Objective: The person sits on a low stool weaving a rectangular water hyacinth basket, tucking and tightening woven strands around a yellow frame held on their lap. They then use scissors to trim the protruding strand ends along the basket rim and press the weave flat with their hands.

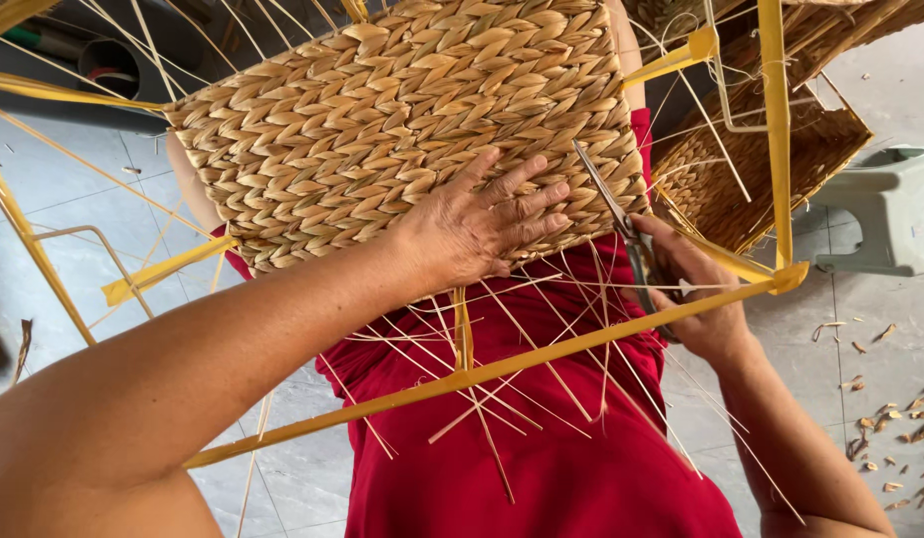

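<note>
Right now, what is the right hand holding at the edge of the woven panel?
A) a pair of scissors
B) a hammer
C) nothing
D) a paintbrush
A: the right hand grips scissors, blades pointing up along the woven panel edge, while the left hand lies flat on it.

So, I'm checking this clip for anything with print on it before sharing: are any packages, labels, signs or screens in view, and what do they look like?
None in view: no package, label, sign or screen.
Woven basket panel: centre, on the lap, tan braided fibre on a yellow frame; left hand flat on it.
Scissors: right of the panel, in the right hand, grey blades.
Grey plastic stool: far right, plain.
</note>
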